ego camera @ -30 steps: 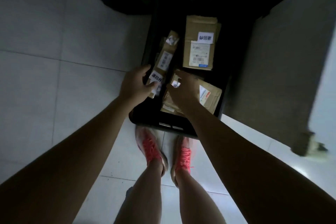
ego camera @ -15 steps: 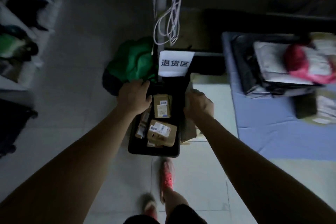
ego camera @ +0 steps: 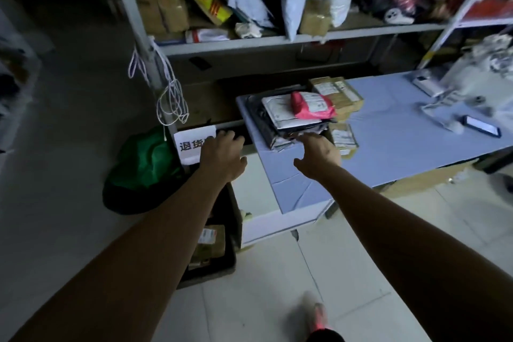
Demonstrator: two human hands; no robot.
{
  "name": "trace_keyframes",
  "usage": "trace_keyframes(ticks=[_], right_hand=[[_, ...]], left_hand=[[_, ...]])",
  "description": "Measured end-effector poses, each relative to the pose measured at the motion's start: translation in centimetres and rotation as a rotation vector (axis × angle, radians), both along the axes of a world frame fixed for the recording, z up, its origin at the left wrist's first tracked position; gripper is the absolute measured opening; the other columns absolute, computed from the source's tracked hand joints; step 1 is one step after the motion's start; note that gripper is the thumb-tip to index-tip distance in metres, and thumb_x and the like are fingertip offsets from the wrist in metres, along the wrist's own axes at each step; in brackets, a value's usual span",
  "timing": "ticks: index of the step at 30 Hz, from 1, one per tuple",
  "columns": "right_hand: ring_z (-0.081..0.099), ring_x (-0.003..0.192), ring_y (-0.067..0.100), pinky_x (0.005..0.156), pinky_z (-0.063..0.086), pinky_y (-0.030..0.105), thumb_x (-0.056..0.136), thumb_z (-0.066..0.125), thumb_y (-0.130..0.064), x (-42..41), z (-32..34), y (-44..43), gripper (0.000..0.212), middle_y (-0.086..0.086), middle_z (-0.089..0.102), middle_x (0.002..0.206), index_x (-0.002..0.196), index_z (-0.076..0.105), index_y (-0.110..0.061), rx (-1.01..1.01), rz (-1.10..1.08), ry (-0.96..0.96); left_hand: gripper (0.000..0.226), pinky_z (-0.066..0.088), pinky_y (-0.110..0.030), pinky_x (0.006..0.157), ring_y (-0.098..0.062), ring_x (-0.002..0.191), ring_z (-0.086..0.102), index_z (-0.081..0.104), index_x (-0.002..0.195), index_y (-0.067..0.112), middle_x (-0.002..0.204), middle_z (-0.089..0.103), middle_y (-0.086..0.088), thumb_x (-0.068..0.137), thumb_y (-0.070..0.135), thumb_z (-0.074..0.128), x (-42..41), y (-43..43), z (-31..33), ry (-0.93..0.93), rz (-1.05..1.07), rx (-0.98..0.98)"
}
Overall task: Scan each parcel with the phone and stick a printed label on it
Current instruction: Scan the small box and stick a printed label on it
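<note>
The blue-covered table (ego camera: 402, 153) fills the right side. On the floor, at 6 o'clock from the left hand (ego camera: 222, 154), stands a black crate (ego camera: 216, 272) holding cardboard parcels (ego camera: 212, 239). The parcel pile (ego camera: 288, 116) sits on the table's left end, at 12 o'clock from the right hand (ego camera: 319, 151), whose straight fingers reach the pile's near edge, thumb spread, gripping nothing. The left hand hovers loose-fingered and empty. The phone (ego camera: 481, 126) lies at 3 o'clock from the pile, well apart.
</note>
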State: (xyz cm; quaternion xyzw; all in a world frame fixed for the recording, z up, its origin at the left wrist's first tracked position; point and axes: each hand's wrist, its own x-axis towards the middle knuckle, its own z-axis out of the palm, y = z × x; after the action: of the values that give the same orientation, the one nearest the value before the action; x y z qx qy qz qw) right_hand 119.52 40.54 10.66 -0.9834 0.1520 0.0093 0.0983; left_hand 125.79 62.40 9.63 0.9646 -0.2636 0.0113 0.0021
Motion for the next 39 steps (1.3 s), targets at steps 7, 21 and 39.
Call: trace_keyframes(ticks=[7, 21, 39], right_hand=[[0.057, 0.126, 0.030, 0.096, 0.049, 0.037, 0.084, 0.069, -0.030, -1.3, -0.9, -14.1, 0.048, 0.002, 0.060, 0.138, 0.132, 0.060, -0.030, 0.142, -0.123, -0.016], [0.059, 0.127, 0.022, 0.102, 0.047, 0.031, 0.095, 0.066, -0.030, 7.3, -10.4, -33.1, 0.049, 0.003, 0.063, 0.141, 0.141, 0.058, -0.017, 0.514, -0.125, 0.074], [0.071, 0.083, 0.004, 0.054, 0.045, 0.010, 0.085, 0.065, -0.019, 10.9, -12.3, -47.9, 0.047, -0.012, 0.078, 0.103, 0.129, 0.070, -0.036, 0.749, -0.119, 0.115]], left_hand=[[0.042, 0.048, -0.044, 0.096, -0.030, 0.124, 0.052, 0.055, 0.132, 0.019, 0.131, 0.054, -0.004, 0.097, 0.042, 0.053, -1.0, -13.4, -0.8, 0.070, -0.005, -0.071], [0.059, 0.035, -0.035, 0.113, -0.029, 0.139, 0.044, 0.047, 0.145, 0.006, 0.152, 0.046, -0.014, 0.099, 0.043, 0.055, 4.5, -33.6, -11.2, 0.577, 0.488, -0.536], [0.032, 0.050, -0.026, 0.079, -0.017, 0.100, 0.062, 0.065, 0.127, 0.026, 0.114, 0.061, -0.003, 0.095, 0.027, 0.064, 4.5, -53.9, -17.4, 0.553, 0.600, -1.025]])
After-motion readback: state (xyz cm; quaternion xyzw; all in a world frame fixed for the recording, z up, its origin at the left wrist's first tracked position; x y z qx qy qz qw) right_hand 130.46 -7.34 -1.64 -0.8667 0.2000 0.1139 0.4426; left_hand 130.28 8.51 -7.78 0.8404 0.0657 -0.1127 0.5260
